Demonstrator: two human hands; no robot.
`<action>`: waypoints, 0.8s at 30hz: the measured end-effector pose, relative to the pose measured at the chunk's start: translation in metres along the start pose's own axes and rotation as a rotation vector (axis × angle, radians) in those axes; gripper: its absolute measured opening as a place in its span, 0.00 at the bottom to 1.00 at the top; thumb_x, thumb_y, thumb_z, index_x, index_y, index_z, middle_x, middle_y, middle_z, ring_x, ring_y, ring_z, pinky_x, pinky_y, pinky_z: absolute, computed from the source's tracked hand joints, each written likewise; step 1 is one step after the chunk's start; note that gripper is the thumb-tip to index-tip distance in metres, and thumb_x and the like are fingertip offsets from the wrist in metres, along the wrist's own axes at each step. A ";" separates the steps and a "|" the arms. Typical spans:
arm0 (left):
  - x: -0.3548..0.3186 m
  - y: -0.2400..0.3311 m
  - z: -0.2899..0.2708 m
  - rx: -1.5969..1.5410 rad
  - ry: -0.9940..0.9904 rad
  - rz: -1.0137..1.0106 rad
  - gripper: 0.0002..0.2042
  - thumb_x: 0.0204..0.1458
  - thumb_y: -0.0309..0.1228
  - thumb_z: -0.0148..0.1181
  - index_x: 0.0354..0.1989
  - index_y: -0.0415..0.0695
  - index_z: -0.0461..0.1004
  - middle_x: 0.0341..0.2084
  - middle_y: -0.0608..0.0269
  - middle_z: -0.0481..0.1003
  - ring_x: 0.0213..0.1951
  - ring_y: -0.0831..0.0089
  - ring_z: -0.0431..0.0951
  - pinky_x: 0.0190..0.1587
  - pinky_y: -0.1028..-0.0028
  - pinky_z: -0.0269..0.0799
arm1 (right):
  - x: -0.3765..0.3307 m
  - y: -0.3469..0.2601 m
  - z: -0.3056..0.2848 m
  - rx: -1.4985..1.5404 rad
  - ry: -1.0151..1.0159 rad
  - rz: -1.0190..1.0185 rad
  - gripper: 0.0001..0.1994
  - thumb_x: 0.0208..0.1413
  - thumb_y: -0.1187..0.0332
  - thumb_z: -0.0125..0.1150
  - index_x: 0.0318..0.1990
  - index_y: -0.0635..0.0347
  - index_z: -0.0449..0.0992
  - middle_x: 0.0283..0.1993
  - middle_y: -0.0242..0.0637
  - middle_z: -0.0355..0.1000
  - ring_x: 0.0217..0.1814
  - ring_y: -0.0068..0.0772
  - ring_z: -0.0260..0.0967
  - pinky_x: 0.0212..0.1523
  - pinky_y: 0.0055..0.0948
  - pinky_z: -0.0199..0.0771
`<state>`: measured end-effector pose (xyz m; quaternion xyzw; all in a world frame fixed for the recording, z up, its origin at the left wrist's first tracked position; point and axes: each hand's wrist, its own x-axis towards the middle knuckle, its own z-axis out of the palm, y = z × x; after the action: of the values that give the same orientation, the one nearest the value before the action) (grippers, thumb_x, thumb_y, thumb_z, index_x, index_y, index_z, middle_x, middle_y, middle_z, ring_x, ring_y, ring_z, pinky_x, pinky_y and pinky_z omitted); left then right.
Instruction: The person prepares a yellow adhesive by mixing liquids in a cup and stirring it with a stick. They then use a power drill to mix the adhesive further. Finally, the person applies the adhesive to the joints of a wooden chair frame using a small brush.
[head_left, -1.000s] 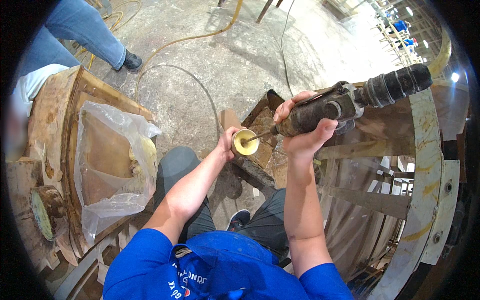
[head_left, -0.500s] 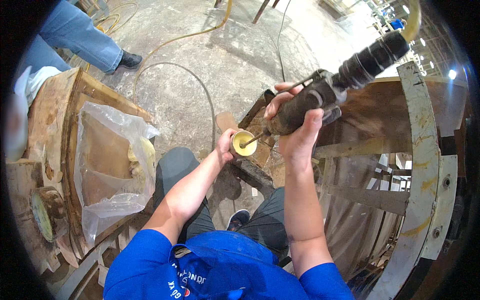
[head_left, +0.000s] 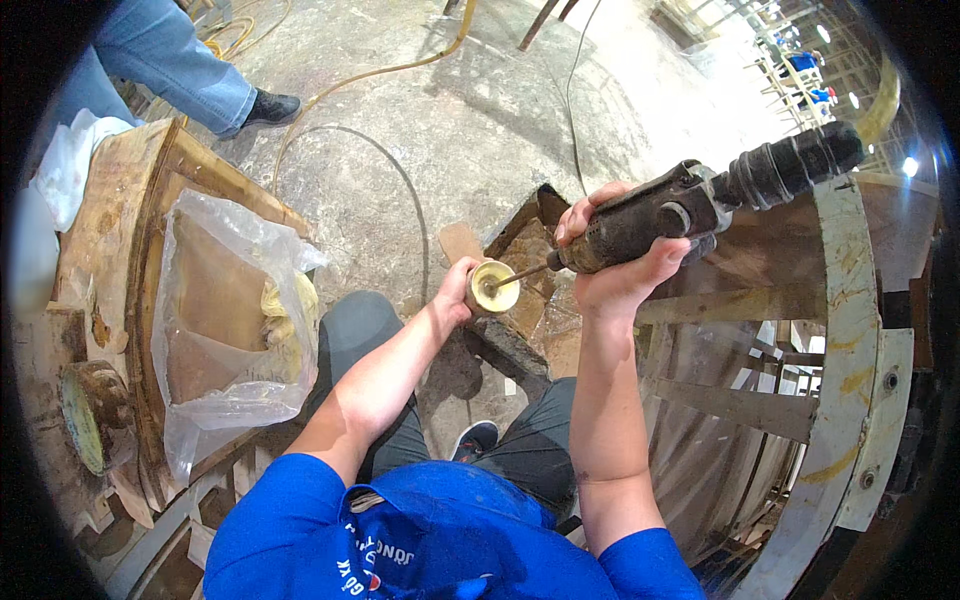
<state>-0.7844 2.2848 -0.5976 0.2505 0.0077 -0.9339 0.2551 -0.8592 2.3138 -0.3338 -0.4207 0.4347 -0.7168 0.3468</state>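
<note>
My left hand point(head_left: 458, 290) is wrapped round a small cup point(head_left: 480, 303) with pale yellow paste-like material inside. In my right hand point(head_left: 622, 272) is a dark, worn air drill point(head_left: 640, 228), lying at a slant, with my fingers over its far side and my thumb on the near side. A thin metal rod point(head_left: 525, 273) runs from the drill's front end into the cup. The rod's tip is in the yellow material, near the middle of the cup. A yellowish hose point(head_left: 882, 105) shows beyond the drill's ribbed rear end.
A wooden block point(head_left: 110, 200) stands at my left, with a clear plastic bag point(head_left: 230, 400) on it. To my right is a curved, pale frame point(head_left: 845, 290) with slats. Hoses point(head_left: 385, 72) cross the concrete floor. Another person's leg point(head_left: 190, 75) is at far left.
The drill has shifted right and tipped to a flatter slant. The cup has moved slightly right, and its opening shows more of the inner wall. Both hands keep their holds.
</note>
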 end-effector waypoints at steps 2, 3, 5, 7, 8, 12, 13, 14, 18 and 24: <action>0.000 0.000 0.001 0.010 0.010 0.009 0.14 0.47 0.33 0.42 0.39 0.41 0.69 0.33 0.57 0.75 0.35 0.65 0.75 0.43 0.64 0.71 | 0.001 0.001 0.000 0.003 -0.005 0.015 0.42 0.34 0.23 0.44 0.30 0.63 0.66 0.17 0.37 0.63 0.19 0.32 0.61 0.21 0.29 0.62; 0.000 0.000 0.000 0.015 0.015 0.015 0.14 0.47 0.33 0.42 0.39 0.41 0.69 0.33 0.57 0.75 0.35 0.64 0.75 0.43 0.64 0.71 | 0.001 0.001 0.000 0.006 -0.009 0.022 0.42 0.34 0.23 0.44 0.29 0.63 0.66 0.17 0.37 0.63 0.19 0.32 0.61 0.21 0.29 0.63; 0.000 0.001 -0.002 0.009 -0.001 0.013 0.14 0.47 0.33 0.42 0.39 0.41 0.69 0.33 0.57 0.75 0.35 0.64 0.75 0.43 0.64 0.71 | 0.001 0.000 0.002 -0.015 -0.021 0.021 0.42 0.34 0.24 0.44 0.29 0.63 0.66 0.17 0.37 0.63 0.19 0.32 0.61 0.21 0.28 0.63; 0.000 0.001 -0.002 0.009 -0.005 0.005 0.14 0.47 0.33 0.42 0.38 0.41 0.69 0.33 0.57 0.75 0.35 0.64 0.76 0.43 0.64 0.71 | 0.001 0.000 0.002 -0.026 -0.031 0.017 0.42 0.34 0.24 0.45 0.29 0.63 0.66 0.17 0.37 0.63 0.20 0.31 0.61 0.21 0.28 0.63; 0.000 0.001 -0.002 0.010 -0.002 0.000 0.14 0.47 0.33 0.42 0.38 0.41 0.69 0.33 0.57 0.75 0.35 0.65 0.76 0.43 0.65 0.71 | 0.001 -0.001 0.002 -0.026 -0.038 0.014 0.42 0.34 0.24 0.45 0.30 0.63 0.66 0.17 0.37 0.63 0.20 0.31 0.61 0.21 0.28 0.63; -0.002 0.001 0.001 0.047 0.011 0.007 0.13 0.47 0.32 0.42 0.38 0.41 0.69 0.32 0.57 0.75 0.35 0.65 0.76 0.43 0.65 0.71 | 0.001 0.001 0.000 -0.007 -0.018 0.022 0.42 0.34 0.24 0.46 0.29 0.63 0.66 0.17 0.36 0.62 0.20 0.30 0.61 0.21 0.28 0.63; -0.002 0.001 0.003 0.041 0.023 0.009 0.13 0.47 0.32 0.42 0.38 0.41 0.69 0.32 0.57 0.75 0.35 0.65 0.76 0.43 0.65 0.71 | 0.001 0.001 -0.001 -0.004 -0.020 0.026 0.42 0.34 0.24 0.46 0.29 0.63 0.66 0.17 0.36 0.62 0.20 0.30 0.61 0.21 0.27 0.63; -0.003 0.001 0.004 0.035 0.036 0.013 0.13 0.47 0.32 0.43 0.38 0.41 0.69 0.32 0.57 0.75 0.35 0.65 0.76 0.43 0.65 0.71 | 0.001 0.001 -0.001 0.001 -0.026 0.030 0.42 0.34 0.24 0.46 0.29 0.63 0.66 0.17 0.36 0.62 0.20 0.30 0.61 0.21 0.27 0.62; -0.004 0.000 0.006 0.023 0.074 0.024 0.13 0.47 0.32 0.43 0.38 0.41 0.69 0.32 0.57 0.75 0.35 0.65 0.76 0.43 0.65 0.71 | 0.001 0.000 -0.001 -0.001 -0.037 0.033 0.41 0.34 0.24 0.46 0.29 0.63 0.65 0.17 0.36 0.62 0.20 0.30 0.61 0.21 0.27 0.62; -0.001 0.000 0.002 0.025 0.046 0.037 0.12 0.47 0.31 0.42 0.38 0.41 0.68 0.32 0.58 0.74 0.35 0.65 0.75 0.43 0.65 0.72 | 0.000 -0.002 0.001 0.006 -0.022 0.027 0.41 0.34 0.24 0.46 0.29 0.63 0.65 0.17 0.36 0.62 0.19 0.31 0.61 0.22 0.28 0.62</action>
<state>-0.7848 2.2851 -0.5960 0.2753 -0.0025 -0.9230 0.2688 -0.8588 2.3141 -0.3321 -0.4216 0.4342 -0.7087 0.3627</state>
